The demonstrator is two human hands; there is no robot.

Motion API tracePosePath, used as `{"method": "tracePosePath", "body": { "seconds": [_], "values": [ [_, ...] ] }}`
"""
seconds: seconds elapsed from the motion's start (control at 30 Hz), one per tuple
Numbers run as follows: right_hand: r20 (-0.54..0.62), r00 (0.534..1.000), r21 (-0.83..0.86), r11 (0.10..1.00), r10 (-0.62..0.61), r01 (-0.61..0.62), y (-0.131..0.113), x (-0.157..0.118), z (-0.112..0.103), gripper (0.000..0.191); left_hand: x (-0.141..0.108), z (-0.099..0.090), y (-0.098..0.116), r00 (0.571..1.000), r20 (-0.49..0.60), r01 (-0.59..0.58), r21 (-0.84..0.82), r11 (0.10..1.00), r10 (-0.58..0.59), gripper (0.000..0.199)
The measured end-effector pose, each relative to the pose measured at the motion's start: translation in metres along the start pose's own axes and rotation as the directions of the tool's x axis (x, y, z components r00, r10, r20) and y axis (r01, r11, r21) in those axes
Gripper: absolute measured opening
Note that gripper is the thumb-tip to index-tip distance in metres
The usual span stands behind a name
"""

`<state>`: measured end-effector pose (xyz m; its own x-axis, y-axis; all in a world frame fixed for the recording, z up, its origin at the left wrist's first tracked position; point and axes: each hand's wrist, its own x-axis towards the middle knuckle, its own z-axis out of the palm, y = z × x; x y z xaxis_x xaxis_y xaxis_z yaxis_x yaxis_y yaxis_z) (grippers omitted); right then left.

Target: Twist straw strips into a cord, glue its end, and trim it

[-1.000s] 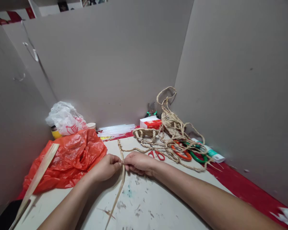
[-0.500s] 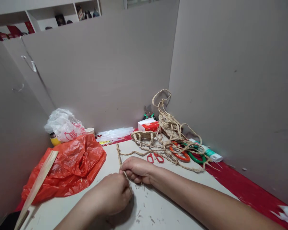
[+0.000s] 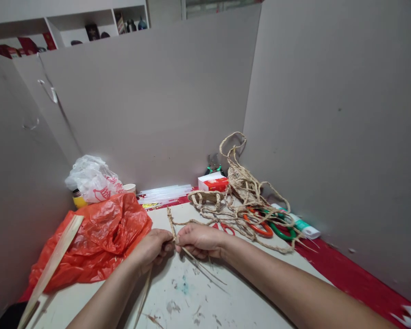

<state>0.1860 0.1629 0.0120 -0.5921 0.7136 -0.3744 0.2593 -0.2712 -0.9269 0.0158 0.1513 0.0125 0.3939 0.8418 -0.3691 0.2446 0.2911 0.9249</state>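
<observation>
Both hands meet at the lower end of a braided straw cord [image 3: 170, 218] above the white tabletop. My left hand [image 3: 155, 246] is closed in a pinch on it, and a loose straw strand [image 3: 144, 294] hangs down beneath that hand. From the other side, my right hand [image 3: 199, 239] pinches the same spot, thumb and finger together. Thin strands [image 3: 207, 270] trail from it toward the lower right. Small red-handled scissors [image 3: 228, 228] lie just beyond my right hand, partly hidden by it. A thin length of cord runs rightward behind the hand toward a tangled heap of braided cord [image 3: 245, 185].
An orange plastic bag [image 3: 116, 233] lies at left, with a long dry leaf strip [image 3: 55, 267] over it. Behind stand a white plastic bag [image 3: 92, 178], a paper cup [image 3: 129, 188], clear sticks [image 3: 164, 193] and a red-and-white box [image 3: 214, 182]. Orange-handled and green-handled scissors [image 3: 283, 233] lie right. Grey panels [image 3: 157, 100] enclose the table.
My left hand has moved up and turned, from below my right hand to beside it at the braid. Loose strands now show spread below the hands. The view has shifted slightly.
</observation>
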Motion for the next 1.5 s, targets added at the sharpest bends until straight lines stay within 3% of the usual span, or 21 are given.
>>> {"method": "tracePosePath", "body": {
  "seconds": [0.27, 0.43, 0.67, 0.83, 0.97, 1.0, 1.1, 1.17, 1.3, 1.43, 1.5],
  "values": [
    [-0.180, 0.973, -0.446, 0.893, -0.143, 0.049, 0.003, -0.004, 0.005, 0.015, 0.005, -0.004, -0.006, 1.000, -0.007, -0.018, 0.098, 0.995, 0.019, 0.022],
    [-0.230, 0.951, -0.570, 0.821, -0.208, 0.042, -0.001, -0.010, 0.001, 0.011, 0.006, -0.004, -0.010, 0.999, -0.023, -0.027, 0.113, 0.993, 0.030, 0.025],
    [-0.133, 0.987, -0.502, 0.865, -0.090, 0.011, -0.001, -0.012, 0.023, 0.019, 0.006, -0.003, -0.012, 1.000, 0.004, 0.003, 0.033, 0.999, -0.003, 0.028],
    [-0.170, 0.974, -0.586, 0.810, -0.147, 0.020, -0.003, -0.022, 0.041, 0.021, 0.003, -0.003, -0.008, 0.999, 0.038, 0.005, -0.045, 0.999, -0.003, 0.025],
    [-0.021, 0.995, -0.543, 0.837, -0.098, 0.071, -0.015, -0.032, 0.030, 0.022, 0.002, -0.006, -0.004, 0.999, 0.039, -0.006, -0.090, 0.996, 0.010, 0.021],
    [-0.037, 0.993, -0.505, 0.860, -0.110, 0.077, -0.017, -0.032, 0.024, 0.023, 0.001, -0.007, -0.003, 0.999, 0.049, -0.004, -0.098, 0.995, 0.008, 0.023],
    [-0.283, 0.940, -0.360, 0.929, -0.192, 0.082, -0.021, -0.025, 0.008, 0.024, 0.001, -0.013, -0.003, 0.996, 0.088, -0.018, -0.124, 0.992, 0.029, 0.028],
    [-0.345, 0.927, -0.246, 0.967, -0.150, 0.065, -0.018, -0.017, 0.003, 0.022, 0.001, -0.015, -0.003, 0.992, 0.119, -0.029, -0.143, 0.989, 0.046, 0.029],
    [-0.161, 0.986, -0.138, 0.990, -0.032, 0.009, -0.005, -0.002, 0.004, 0.029, -0.001, -0.013, -0.001, 0.989, 0.140, -0.019, -0.135, 0.991, 0.038, 0.028],
    [-0.124, 0.991, -0.143, 0.989, -0.041, 0.023, 0.003, 0.004, 0.004, 0.033, 0.000, -0.010, -0.003, 0.984, 0.172, -0.049, -0.044, 0.998, 0.056, 0.024],
    [-0.105, 0.994, -0.151, 0.988, -0.031, 0.015, 0.004, 0.005, 0.001, 0.035, 0.003, -0.009, -0.006, 0.987, 0.132, -0.100, 0.019, 0.995, 0.096, 0.024]
  ]
}}
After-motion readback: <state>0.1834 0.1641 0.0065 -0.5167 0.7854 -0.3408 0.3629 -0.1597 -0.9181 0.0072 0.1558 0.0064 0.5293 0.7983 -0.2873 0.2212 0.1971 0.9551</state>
